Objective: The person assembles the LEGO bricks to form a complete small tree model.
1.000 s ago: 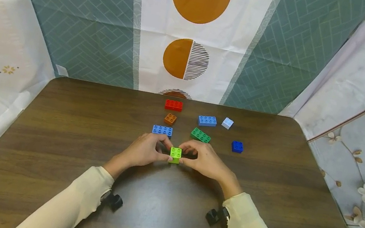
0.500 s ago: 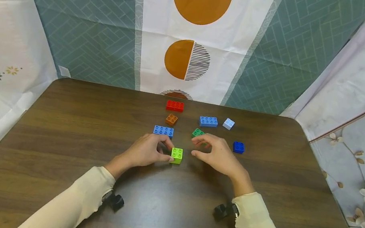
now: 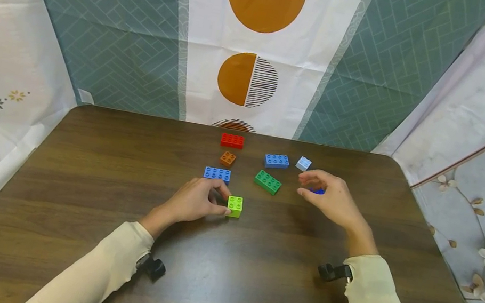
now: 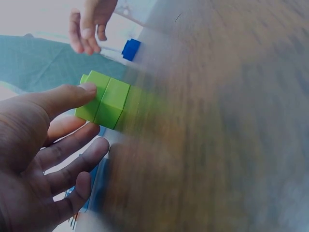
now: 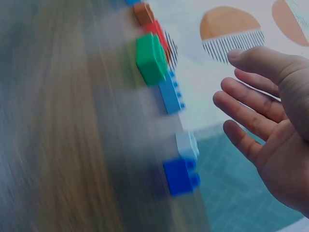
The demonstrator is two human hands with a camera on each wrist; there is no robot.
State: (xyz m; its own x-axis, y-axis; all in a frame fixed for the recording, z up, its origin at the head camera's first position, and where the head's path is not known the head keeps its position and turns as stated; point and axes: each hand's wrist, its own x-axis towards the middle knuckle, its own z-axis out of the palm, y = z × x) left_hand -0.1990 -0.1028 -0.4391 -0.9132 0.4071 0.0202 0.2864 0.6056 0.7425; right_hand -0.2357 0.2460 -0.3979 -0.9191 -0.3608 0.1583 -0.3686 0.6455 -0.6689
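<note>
Two lime green toy bricks [image 3: 235, 206], stacked one on the other, stand at the middle of the table; in the left wrist view a seam runs between them. My left hand [image 3: 187, 199] pinches the stack between thumb and forefinger, its other fingers spread loosely. Off to the right, my right hand [image 3: 334, 197] hovers with relaxed fingers and nothing in them. It partly covers the dark blue brick [image 3: 319, 191] in the head view; the right wrist view has that dark blue brick [image 5: 178, 177] apart from the fingers.
Around the stack lie a blue brick [image 3: 217, 174], a green brick [image 3: 268, 182] and an orange-brown brick [image 3: 227, 158]. Farther back are a red brick [image 3: 232, 141], another blue brick [image 3: 277, 161] and a pale blue brick [image 3: 303, 163]. Cloth hangs behind the wooden table [image 3: 125, 152].
My right hand has let go of the lime green stack and moved right, past the green brick, to the dark blue brick. The left hand stays on the stack.
</note>
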